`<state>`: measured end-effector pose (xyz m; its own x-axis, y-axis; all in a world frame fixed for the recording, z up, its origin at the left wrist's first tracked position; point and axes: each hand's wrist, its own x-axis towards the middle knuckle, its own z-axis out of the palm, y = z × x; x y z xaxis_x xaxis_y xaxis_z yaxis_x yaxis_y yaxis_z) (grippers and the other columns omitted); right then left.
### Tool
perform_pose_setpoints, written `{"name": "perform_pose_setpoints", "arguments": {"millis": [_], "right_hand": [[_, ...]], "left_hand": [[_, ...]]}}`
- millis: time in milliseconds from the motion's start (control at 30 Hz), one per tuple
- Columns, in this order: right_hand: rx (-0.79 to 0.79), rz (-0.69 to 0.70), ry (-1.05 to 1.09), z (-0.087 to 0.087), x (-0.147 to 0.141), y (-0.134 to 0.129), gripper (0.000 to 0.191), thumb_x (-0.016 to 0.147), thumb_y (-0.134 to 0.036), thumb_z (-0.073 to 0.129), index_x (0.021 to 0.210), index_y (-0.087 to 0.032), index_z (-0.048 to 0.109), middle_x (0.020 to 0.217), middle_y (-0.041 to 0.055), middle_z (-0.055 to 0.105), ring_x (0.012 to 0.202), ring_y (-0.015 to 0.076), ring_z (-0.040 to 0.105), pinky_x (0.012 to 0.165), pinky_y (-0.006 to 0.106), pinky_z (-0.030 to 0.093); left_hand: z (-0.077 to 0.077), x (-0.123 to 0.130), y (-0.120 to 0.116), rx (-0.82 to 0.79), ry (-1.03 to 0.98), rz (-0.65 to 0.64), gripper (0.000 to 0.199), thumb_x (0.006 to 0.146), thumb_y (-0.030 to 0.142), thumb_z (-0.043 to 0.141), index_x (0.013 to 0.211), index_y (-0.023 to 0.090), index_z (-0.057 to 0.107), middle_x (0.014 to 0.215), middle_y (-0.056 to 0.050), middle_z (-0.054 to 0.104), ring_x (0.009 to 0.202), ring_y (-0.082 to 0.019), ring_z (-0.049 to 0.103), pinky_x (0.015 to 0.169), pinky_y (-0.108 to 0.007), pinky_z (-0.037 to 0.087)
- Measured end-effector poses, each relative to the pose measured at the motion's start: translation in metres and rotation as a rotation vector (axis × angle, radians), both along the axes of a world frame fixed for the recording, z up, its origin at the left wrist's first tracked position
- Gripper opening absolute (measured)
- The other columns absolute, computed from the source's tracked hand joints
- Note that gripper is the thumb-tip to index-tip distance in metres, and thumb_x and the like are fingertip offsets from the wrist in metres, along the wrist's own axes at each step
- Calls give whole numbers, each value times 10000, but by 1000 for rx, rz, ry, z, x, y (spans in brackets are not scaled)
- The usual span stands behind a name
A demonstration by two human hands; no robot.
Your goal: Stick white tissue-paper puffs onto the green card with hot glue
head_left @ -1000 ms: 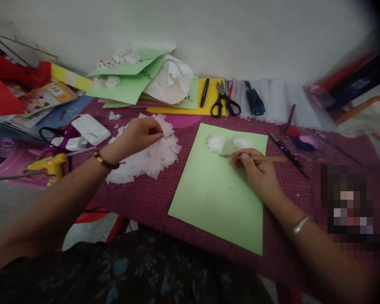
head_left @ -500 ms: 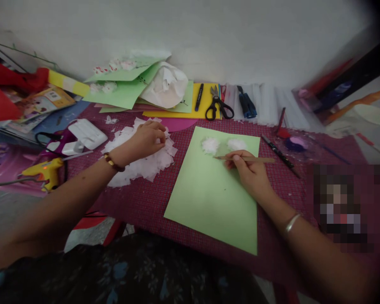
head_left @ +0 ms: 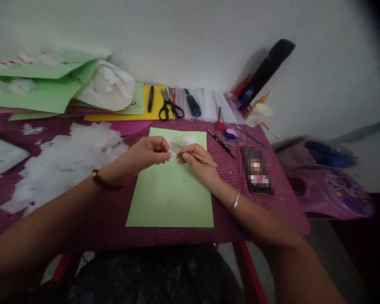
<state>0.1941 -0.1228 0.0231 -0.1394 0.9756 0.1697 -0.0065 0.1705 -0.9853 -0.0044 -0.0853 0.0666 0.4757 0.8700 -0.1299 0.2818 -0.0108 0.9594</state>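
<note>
Fingertips of the left hand [head_left: 145, 154] pinch a small white piece [head_left: 173, 154], held over the upper part of the green sheet [head_left: 171, 202]. Just beside them, also over the green sheet, the thumb and fingers of the right hand [head_left: 199, 166] grasp a tan stick [head_left: 207, 160], its tip pointing toward the left hand; whether stick and white piece touch, I cannot tell. The green sheet lies flat on the checked tablecloth [head_left: 107, 228]. Near its far edge sits a white tuft [head_left: 188, 139], with a second tuft [head_left: 169, 138] mostly hidden behind the left hand.

Left of the green sheet spreads a pile of white paper pieces [head_left: 69, 156]. Past its far edge, a dark marker [head_left: 150, 99] and black-handled scissors [head_left: 166, 105] rest on a yellow sheet [head_left: 156, 99], and a blue cutter [head_left: 193, 105] lies on clear plastic strips [head_left: 215, 103]. Right of the green sheet, near its far corner, is a black pen [head_left: 221, 143]; farther right lies a dark rectangular object [head_left: 244, 177], its face blurred into blocks. Folded green cards [head_left: 50, 93] stand beyond the sheet to the left.
</note>
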Motion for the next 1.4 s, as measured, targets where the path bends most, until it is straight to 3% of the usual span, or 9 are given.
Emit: {"name": "perform_pose_setpoints", "arguments": {"millis": [167,467,700,867,1000,1067,1133,1267,1400], "right_hand": [[-29,15,-48,-2,4,3,318,760,-449,783,817,-236,555,730,-39,535,653,118,472,598,271,380],[44,-22,-151,-7,3,8,169,800,-326,691,809,-248,541,738,-30,529,669,133,461,636,290,383],[-12,19,-58,-11,3,12,243,818,-367,701,833,-242,493,971,15,638,859,159,586,787,324,453],[-12,60,-104,-10,0,11,248,808,-359,691,787,-246,471,803,-22,544,689,131,483,657,297,412],[87,5,-174,-7,-3,6,226,822,-334,672,765,-247,471,776,-15,544,703,144,496,661,306,418],[119,6,-187,-6,-1,5,202,831,-335,679,776,-244,506,772,-13,559,719,148,528,679,311,437],[108,-2,-141,-6,4,9,159,864,-372,662,848,-243,570,792,-6,603,739,148,576,702,316,470],[15,-70,-2,-8,18,25,326,918,-541,580,1041,-247,648,780,2,670,687,141,622,672,315,516],[25,-57,-79,-13,22,38,384,911,-589,561,878,-232,698,683,-11,608,599,122,537,582,293,453]], "left_hand": [[-24,26,5,69,-66,-56,255,697,253,712,811,212,488,572,80,473,481,-71,404,463,-211,269],[-42,11,11,-1,-22,-102,257,689,246,670,902,201,534,604,58,519,501,-89,432,492,-227,283],[-40,12,10,145,10,-76,292,699,202,633,941,228,472,555,91,478,492,-91,416,508,-226,297],[-40,17,4,216,52,-47,265,694,182,627,910,220,478,566,81,490,512,-99,437,513,-229,322],[-36,16,2,149,72,-82,100,726,250,619,779,194,556,592,45,511,541,-101,445,505,-231,336],[-29,8,6,122,111,-106,116,748,295,624,721,182,616,608,22,552,552,-102,454,509,-234,335],[-20,-5,15,110,90,-29,131,739,315,658,722,185,662,622,14,589,562,-104,468,520,-239,340],[-10,-35,39,107,-101,313,108,713,277,722,691,205,644,627,19,576,565,-98,458,524,-242,337],[-24,-42,51,29,-176,379,111,719,238,685,665,200,595,645,13,583,561,-92,482,525,-243,351]]}}
